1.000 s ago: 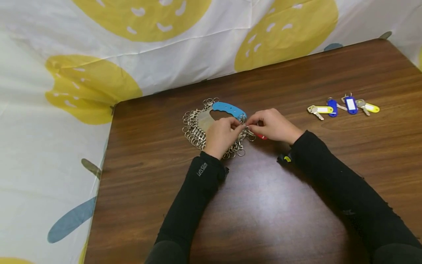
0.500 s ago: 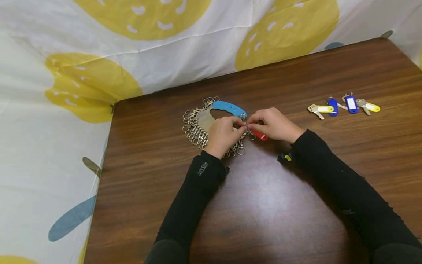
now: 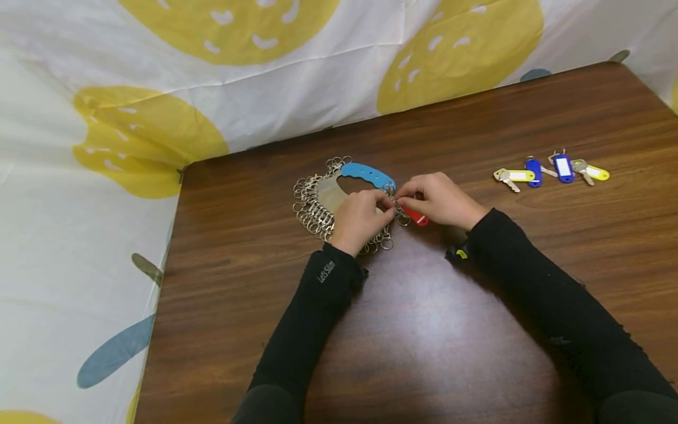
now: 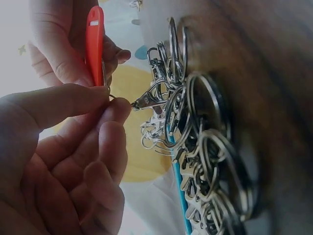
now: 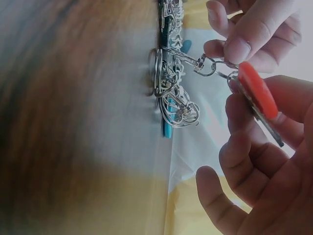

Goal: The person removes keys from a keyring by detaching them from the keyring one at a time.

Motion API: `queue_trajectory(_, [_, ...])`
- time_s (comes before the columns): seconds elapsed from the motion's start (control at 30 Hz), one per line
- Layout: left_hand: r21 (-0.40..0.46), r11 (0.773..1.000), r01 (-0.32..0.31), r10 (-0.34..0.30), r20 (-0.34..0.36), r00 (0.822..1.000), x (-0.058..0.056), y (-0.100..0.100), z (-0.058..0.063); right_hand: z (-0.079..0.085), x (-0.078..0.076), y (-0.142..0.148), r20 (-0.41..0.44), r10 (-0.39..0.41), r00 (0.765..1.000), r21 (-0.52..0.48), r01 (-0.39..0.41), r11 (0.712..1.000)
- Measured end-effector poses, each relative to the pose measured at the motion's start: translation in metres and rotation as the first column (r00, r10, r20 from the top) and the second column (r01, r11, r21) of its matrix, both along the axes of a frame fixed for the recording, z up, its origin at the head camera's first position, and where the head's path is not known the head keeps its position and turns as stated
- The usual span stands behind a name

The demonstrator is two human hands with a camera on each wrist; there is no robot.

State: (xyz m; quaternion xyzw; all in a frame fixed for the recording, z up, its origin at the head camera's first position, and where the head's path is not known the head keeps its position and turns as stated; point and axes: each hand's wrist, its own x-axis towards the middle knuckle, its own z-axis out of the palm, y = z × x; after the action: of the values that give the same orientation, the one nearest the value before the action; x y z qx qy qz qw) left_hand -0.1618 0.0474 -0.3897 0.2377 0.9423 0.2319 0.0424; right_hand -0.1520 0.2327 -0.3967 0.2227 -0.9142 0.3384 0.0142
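Note:
A key holder plate (image 3: 329, 192) with a blue grip (image 3: 368, 174) lies on the table, its edge hung with several metal clasps and split rings. My left hand (image 3: 360, 218) reaches over it and pinches a split ring (image 5: 208, 71) between thumb and index finger. That ring hangs from a snap hook (image 4: 146, 100), pulled up from the plate. Opposite, my right hand (image 3: 439, 200) holds a red key tag (image 5: 258, 90) with a metal key (image 5: 268, 126) beside it. The tag's small ring meets the split ring at the fingertips, partly hidden by them.
At the right of the brown wooden table (image 3: 254, 318) lie keys with yellow tags (image 3: 521, 175) and blue tags (image 3: 564, 168). A white cloth with yellow patterns (image 3: 318, 88) hangs behind the table's far edge.
Both hands stay over the same spot with small finger shifts. More of the red key tag shows below the right hand than one second ago.

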Motion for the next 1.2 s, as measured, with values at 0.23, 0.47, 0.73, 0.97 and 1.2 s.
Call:
queue_trajectory(0.23, [0.039,0.999,-0.021,0.021,0.021,1.000,0.0002,-0.0012,-0.0017,-0.0004,-0.0003,-0.0004,-0.014,0.016,1.000,0.005,-0.015,1.000])
queue_trajectory(0.47, [0.012,0.999,-0.042,0.042,0.006,0.999,0.0007,0.0007,0.0004,-0.0004,0.0007,-0.0004,-0.032,0.028,0.999,0.001,-0.028,1.000])
queue_trajectory(0.73, [-0.044,0.999,0.031,-0.033,-0.038,0.999,0.0006,0.0005,0.0013,-0.0004,0.0008,-0.0001,-0.025,0.010,1.000,0.005,-0.010,1.000])
queue_trajectory(0.97, [-0.033,0.999,0.033,-0.033,-0.014,0.999,-0.0005,-0.0002,-0.0005,-0.0006,0.0001,-0.0001,-0.050,0.031,0.998,0.007,-0.031,0.999])
queue_trajectory(1.2, [-0.005,1.000,-0.020,0.020,-0.029,0.999,0.0004,-0.0002,0.0003,-0.0014,-0.0010,-0.0005,-0.093,0.051,0.994,0.008,-0.051,0.999])
